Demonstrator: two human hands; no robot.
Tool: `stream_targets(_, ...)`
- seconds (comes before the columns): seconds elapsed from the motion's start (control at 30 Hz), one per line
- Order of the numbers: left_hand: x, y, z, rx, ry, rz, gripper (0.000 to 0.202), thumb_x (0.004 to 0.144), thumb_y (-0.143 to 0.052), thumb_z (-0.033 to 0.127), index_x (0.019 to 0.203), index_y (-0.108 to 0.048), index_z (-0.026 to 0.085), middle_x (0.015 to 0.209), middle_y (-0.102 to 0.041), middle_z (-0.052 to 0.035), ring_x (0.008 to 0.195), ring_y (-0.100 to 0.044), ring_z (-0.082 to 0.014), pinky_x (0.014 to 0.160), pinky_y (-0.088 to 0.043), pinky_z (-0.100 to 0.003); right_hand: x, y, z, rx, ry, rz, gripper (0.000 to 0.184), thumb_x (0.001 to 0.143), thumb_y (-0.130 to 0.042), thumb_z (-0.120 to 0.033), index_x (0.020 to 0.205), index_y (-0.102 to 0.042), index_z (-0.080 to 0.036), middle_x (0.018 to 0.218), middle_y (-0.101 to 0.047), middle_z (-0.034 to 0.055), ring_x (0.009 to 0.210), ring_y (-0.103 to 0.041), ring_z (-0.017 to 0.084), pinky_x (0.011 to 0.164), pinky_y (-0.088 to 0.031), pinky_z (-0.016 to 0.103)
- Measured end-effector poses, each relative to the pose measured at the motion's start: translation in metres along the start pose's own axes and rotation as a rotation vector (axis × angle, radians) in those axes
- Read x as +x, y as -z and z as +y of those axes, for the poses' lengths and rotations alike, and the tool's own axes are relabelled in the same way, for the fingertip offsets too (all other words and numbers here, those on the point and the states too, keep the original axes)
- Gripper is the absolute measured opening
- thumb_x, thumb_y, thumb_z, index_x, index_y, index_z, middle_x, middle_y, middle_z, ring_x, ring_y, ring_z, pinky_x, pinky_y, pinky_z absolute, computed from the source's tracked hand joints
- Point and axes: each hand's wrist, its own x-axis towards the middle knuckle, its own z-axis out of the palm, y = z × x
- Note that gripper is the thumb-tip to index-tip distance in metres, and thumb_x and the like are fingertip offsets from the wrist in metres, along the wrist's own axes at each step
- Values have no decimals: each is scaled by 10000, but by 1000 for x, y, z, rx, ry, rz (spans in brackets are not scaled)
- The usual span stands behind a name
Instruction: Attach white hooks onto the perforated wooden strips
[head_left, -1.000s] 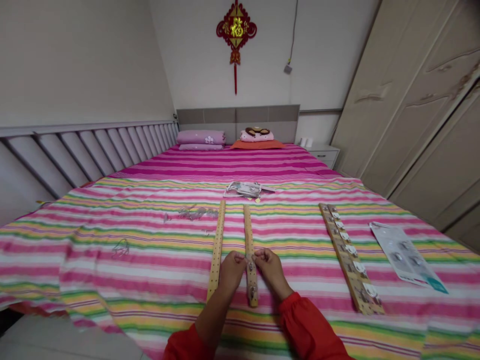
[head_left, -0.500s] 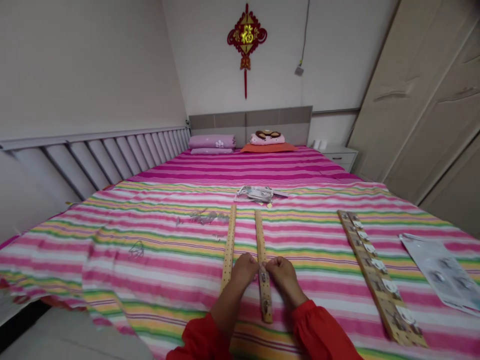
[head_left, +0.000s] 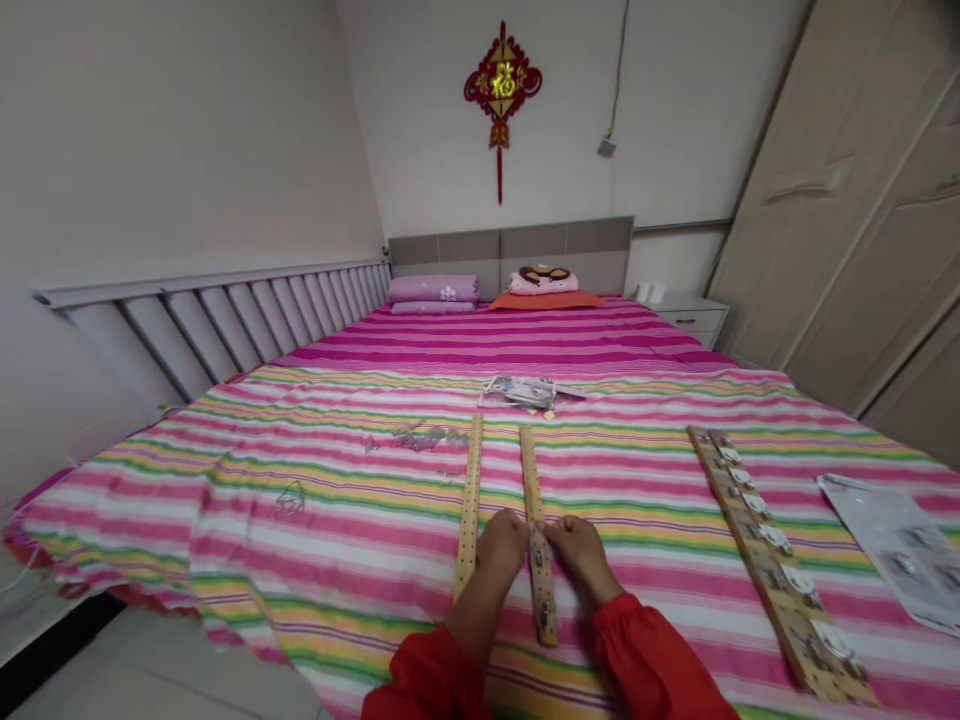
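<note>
A narrow wooden strip [head_left: 531, 478] with rows of holes lies lengthwise on the bed, metal fittings [head_left: 540, 556] fixed along its near part. At either side of it my hands meet, fingertips almost touching over the wood. My left hand [head_left: 501, 545] is closed in a pinch at the strip's left edge; my right hand [head_left: 579, 550] pinches from the right. Whatever small piece sits between the fingertips is too covered to name. Just left lies a second holed wooden strip [head_left: 472, 480], without fittings, its near end partly behind my left wrist.
Loose small metal pieces [head_left: 427, 437] lie to the left, with a thin clear or wire item [head_left: 291, 497] further out. Clear packets [head_left: 525, 392] lie beyond the strips. On the right are boards [head_left: 750, 540] lined with metal fittings and a plastic pack [head_left: 892, 540].
The whole view has shifted slightly, so everything sits a little further right. Both hands stay pinched at the same spot on the strip, with only slight finger movement.
</note>
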Motion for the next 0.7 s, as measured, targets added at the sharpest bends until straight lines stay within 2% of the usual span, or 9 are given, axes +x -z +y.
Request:
stream_targets(0.1,-1,0,0,-38,9,0,154,717,-637,319,629,-580,207,579,-638,-27,626,-635,-184,584,-396,-245,1,4,-6,30,-23,-54,346,500,-717,-354,370,-422,-227,325,-354,-87,364,-266,63,401,-192,241)
stream_targets(0.33,4,0,-1,-140,20,-92,170,731,-613,244,600,-521,189,522,-586,15,493,-566,-139,526,-394,-240,3,15,-15,104,-136,-249,322,506,-723,-381,390,-469,-219,263,-401,-71,253,-224,52,316,-120,226)
stream_targets(0.5,10,-3,-5,-226,47,-151,229,735,-557,144,554,-427,197,464,-524,47,398,-489,-100,475,-388,-223,4,18,-13,152,-168,-292,256,501,-693,-346,438,-485,-212,284,-441,-74,236,-233,40,298,-111,209)
stream_targets(0.7,14,-4,-7,-294,71,-178,230,712,-559,113,544,-424,193,436,-508,59,372,-466,-86,462,-392,-212,6,20,-9,185,-198,-331,208,506,-695,-316,513,-526,-194,308,-468,-80,233,-225,29,296,-106,202)
